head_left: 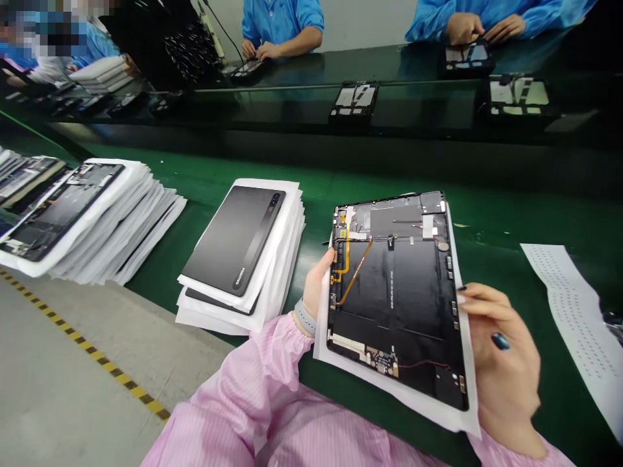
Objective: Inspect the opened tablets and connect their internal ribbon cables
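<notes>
An opened tablet [413,285] shows its inside: black battery cells, orange ribbon cables and a small circuit board along the near edge. Under it lies a white sheet [389,387], sticking out at the near and right sides. My left hand [317,283], with a grey band at the wrist, grips the tablet's left edge, thumb on top and the other fingers hidden beneath. Along the opposite edge, my right hand [506,350] pinches tablet and sheet at the rim, its dark-painted nails showing. The tablet is held tilted above the green bench.
Left of it stands a stack of closed dark tablets [233,240] between white sheets. Farther left is a taller stack of opened tablets [63,207]. A printed paper strip [574,318] lies at right. Beyond, a raised conveyor [282,104] carries tablets; co-workers in blue work behind it.
</notes>
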A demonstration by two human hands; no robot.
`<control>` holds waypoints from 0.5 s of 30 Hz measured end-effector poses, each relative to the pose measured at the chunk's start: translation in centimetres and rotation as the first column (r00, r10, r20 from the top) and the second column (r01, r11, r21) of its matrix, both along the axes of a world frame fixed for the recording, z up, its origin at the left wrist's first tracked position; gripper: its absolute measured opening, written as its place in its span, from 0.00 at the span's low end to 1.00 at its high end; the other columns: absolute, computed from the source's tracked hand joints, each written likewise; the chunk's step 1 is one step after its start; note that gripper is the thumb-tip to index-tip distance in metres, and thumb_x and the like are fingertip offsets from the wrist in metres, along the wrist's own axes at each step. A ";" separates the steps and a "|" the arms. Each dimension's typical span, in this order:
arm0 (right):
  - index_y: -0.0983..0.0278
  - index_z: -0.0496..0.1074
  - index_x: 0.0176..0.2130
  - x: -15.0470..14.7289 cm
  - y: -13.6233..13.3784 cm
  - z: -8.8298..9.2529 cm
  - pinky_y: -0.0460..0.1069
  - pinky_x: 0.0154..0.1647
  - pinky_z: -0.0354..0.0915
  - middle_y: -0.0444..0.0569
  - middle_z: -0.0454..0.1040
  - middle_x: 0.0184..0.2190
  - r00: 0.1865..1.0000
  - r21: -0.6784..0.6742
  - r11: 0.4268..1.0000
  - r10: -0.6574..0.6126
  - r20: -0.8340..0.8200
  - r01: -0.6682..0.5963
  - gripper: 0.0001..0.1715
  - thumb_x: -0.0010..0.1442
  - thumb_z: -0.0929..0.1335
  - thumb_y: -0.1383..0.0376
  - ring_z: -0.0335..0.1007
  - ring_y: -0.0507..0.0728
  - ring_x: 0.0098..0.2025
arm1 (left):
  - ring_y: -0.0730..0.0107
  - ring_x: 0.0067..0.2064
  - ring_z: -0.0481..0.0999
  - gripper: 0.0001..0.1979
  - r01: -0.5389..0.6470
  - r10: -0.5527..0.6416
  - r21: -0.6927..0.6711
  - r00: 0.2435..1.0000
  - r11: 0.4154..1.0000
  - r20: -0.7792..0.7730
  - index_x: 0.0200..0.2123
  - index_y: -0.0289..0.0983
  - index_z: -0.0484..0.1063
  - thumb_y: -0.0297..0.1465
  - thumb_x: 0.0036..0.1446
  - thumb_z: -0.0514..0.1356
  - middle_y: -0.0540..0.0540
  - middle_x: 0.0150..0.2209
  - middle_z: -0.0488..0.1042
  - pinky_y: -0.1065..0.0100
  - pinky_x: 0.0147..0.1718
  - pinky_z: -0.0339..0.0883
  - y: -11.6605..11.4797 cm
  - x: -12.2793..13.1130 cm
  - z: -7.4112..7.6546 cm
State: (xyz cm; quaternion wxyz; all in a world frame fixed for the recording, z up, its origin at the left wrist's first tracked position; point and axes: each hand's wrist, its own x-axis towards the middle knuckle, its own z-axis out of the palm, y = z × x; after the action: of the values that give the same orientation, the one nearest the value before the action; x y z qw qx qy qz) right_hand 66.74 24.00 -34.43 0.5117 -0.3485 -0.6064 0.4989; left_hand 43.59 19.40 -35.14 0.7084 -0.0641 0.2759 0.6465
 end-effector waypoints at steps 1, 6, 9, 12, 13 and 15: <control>0.57 0.78 0.41 -0.1 0.2 0.3 0.52 0.42 0.62 0.53 0.67 0.49 0.998 -0.026 1.000 -0.011 -0.058 0.010 0.08 0.63 0.68 0.64 0.61 0.65 0.54 | 0.52 0.48 0.82 0.27 -0.001 0.001 0.005 1.000 1.000 0.003 0.58 0.29 0.73 0.44 0.70 0.50 0.37 0.45 0.82 0.55 0.54 0.72 0.0 -0.1 -0.1; 0.55 0.80 0.42 -0.8 0.9 1.0 0.54 0.44 0.67 0.49 0.66 0.51 0.955 -0.163 0.986 -0.014 -0.298 -0.036 0.11 0.58 0.75 0.56 0.67 0.60 0.43 | 0.51 0.50 0.81 0.27 -0.026 0.027 0.027 1.000 0.999 -0.003 0.58 0.31 0.73 0.44 0.70 0.49 0.38 0.47 0.81 0.54 0.56 0.70 -0.1 -0.3 0.1; 0.56 0.80 0.42 -0.7 0.9 1.0 0.54 0.43 0.68 0.49 0.67 0.51 0.954 -0.183 0.981 0.002 -0.299 -0.060 0.13 0.59 0.75 0.54 0.67 0.59 0.42 | 0.50 0.52 0.80 0.28 -0.038 0.038 0.024 0.999 0.999 0.000 0.58 0.31 0.74 0.45 0.70 0.48 0.38 0.48 0.81 0.53 0.57 0.69 -0.2 -0.4 0.2; 0.58 0.80 0.43 -0.5 1.0 0.6 0.52 0.39 0.68 0.50 0.67 0.52 0.953 -0.171 0.982 0.026 -0.302 -0.081 0.12 0.61 0.74 0.55 0.67 0.59 0.42 | 0.50 0.54 0.79 0.29 -0.046 0.047 0.023 0.999 0.999 -0.013 0.59 0.31 0.73 0.46 0.70 0.48 0.37 0.48 0.81 0.52 0.59 0.67 -0.3 -0.4 0.1; 0.58 0.80 0.43 -0.4 1.0 0.4 0.51 0.38 0.67 0.50 0.67 0.52 0.952 -0.162 0.983 0.029 -0.306 -0.082 0.11 0.62 0.73 0.56 0.68 0.59 0.42 | 0.50 0.54 0.79 0.30 -0.046 0.046 0.031 0.999 0.998 -0.015 0.59 0.31 0.73 0.47 0.69 0.48 0.37 0.49 0.81 0.52 0.59 0.66 -0.3 -0.3 0.0; 0.59 0.79 0.44 -0.4 1.3 0.0 0.51 0.35 0.66 0.51 0.67 0.51 0.948 -0.145 0.987 0.027 -0.316 -0.076 0.11 0.64 0.71 0.58 0.68 0.58 0.41 | 0.49 0.54 0.79 0.31 -0.035 0.035 0.049 0.999 0.998 -0.006 0.59 0.30 0.72 0.48 0.68 0.50 0.37 0.49 0.81 0.51 0.60 0.66 -0.4 -0.3 -0.1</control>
State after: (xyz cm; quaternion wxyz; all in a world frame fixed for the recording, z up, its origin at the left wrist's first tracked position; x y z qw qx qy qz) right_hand 66.37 25.27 -34.39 0.5595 -0.2877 -0.4858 0.6068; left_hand 43.29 19.02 -35.19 0.6974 -0.0493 0.2613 0.6655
